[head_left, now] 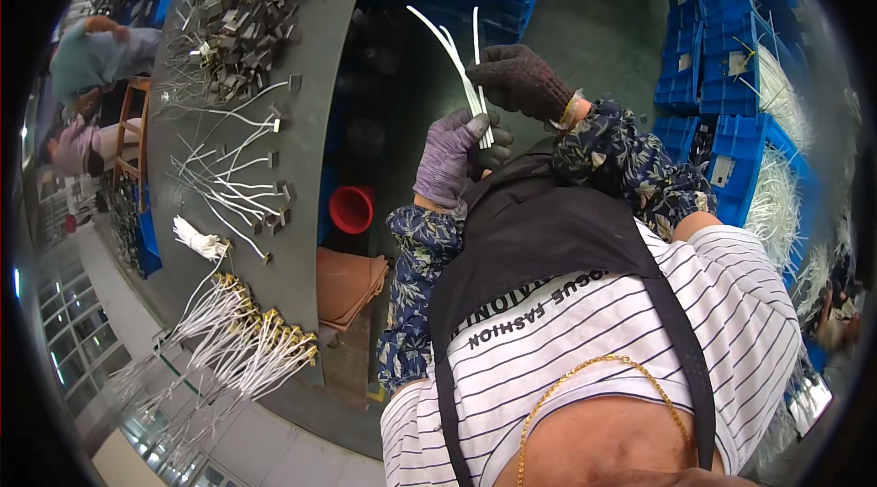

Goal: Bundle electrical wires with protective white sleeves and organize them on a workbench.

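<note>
A small bunch of slim white strands [473, 94], tubing by the look of it, stands fanned at its upper ends in the upper middle of the frame, held up in front of a worker's black apron [539, 222]. The left hand [445, 158], in a lavender knit glove, is closed around the lower part, thumb pressed across the strands, their cut ends showing below. The right hand [525, 80], gloved in dark brown, has its fingertips drawn together higher up, apparently pinching one strand. From here the strands look light and springy, perhaps a little slick, likelier to kink than to break; a firm pinch near the gathered lower ends should suit them, with single pieces best taken by the loose tips. On the table [315, 112] at left lie another white bundle [196, 238], yellow-ended white leads [251, 336] and a heap of dark block-shaped parts [242, 26]. A red bucket [351, 210] sits left of centre; stacked blue crates [726, 76] line the upper right.
</note>
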{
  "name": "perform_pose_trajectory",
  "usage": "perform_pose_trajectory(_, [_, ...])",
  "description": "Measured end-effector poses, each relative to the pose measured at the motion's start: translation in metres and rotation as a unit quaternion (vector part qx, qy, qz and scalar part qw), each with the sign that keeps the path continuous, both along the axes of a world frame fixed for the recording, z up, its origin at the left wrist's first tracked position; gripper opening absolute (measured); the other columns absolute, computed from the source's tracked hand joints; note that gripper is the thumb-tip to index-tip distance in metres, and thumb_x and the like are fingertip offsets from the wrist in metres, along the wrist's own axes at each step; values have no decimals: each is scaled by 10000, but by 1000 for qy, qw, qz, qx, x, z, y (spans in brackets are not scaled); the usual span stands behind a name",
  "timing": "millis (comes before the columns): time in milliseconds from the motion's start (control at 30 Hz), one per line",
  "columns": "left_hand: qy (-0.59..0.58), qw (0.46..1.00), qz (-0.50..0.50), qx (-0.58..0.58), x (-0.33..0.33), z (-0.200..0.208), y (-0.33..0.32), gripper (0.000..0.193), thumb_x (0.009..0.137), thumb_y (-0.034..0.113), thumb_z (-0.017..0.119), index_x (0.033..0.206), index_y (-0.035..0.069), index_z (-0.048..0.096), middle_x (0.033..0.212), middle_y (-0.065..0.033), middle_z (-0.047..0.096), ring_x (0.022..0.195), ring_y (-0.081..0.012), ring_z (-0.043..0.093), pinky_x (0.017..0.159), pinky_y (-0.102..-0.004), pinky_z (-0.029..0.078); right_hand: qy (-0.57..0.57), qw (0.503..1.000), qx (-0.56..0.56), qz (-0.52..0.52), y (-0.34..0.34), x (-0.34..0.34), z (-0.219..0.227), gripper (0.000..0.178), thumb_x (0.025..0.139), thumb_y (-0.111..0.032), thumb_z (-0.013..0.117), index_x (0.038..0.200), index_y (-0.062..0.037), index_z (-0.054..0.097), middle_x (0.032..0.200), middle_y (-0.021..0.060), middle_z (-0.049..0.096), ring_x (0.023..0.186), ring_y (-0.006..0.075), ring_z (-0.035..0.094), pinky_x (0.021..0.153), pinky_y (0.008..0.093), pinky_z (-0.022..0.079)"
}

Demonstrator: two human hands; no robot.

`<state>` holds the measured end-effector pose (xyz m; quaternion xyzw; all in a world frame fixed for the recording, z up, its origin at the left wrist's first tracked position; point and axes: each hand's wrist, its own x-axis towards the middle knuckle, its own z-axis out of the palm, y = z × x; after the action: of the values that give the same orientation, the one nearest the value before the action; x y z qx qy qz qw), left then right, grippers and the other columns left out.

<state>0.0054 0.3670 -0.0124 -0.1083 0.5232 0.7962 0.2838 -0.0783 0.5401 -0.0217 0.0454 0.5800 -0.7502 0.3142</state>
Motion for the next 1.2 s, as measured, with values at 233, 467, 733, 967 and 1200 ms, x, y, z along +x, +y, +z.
perform_pose_trajectory(233, [-23, 998, 38, -41, 24, -17, -34, 297, 952, 218, 625, 1111, -32, 608, 830, -120, 699, 589, -142, 651, 512, -247, 508, -2, 1000, 20, 9, -33, 22, -7, 154, 851, -204, 723, 869, -60, 671, 631, -10, 575, 490, 59, 469, 430, 216, 340])
perform_pose_trajectory(467, [10, 998, 60, -9, 28, -13, -53, 298, 961, 251, 626, 1113, -5, 608, 788, -55, 663, 592, -86, 620, 520, -210, 487, 86, 993, 64, 58, -58, 16, -7, 161, 842, -202, 726, 883, -55, 676, 649, -7, 583, 511, 65, 481, 445, 235, 354])
perform_pose_trajectory(733, [15, 987, 112, -117, 39, -9, -84, 226, 945, 205, 621, 1075, 20, 632, 719, -25, 632, 508, -64, 531, 466, -209, 405, 29, 984, 51, 168, -97, 13, 11, 231, 851, -235, 738, 941, -28, 696, 711, -9, 604, 582, 62, 495, 519, 236, 403])
perform_pose_trajectory(967, [18, 979, 135, -151, 55, -16, -118, 269, 923, 236, 655, 1055, 2, 641, 722, -28, 632, 524, -70, 527, 484, -219, 414, 61, 993, -9, 101, -146, -7, 8, 228, 832, -234, 759, 902, -27, 691, 729, 4, 618, 591, 66, 532, 533, 232, 414])
perform_pose_trajectory(1200, [44, 971, 150, -183, 67, -32, -153, 246, 889, 226, 677, 975, -4, 661, 736, -13, 628, 655, -77, 527, 602, -243, 423, 18, 990, -66, 124, -177, -57, 18, 256, 812, -182, 738, 1001, -21, 678, 768, -5, 604, 629, 64, 531, 544, 225, 427])
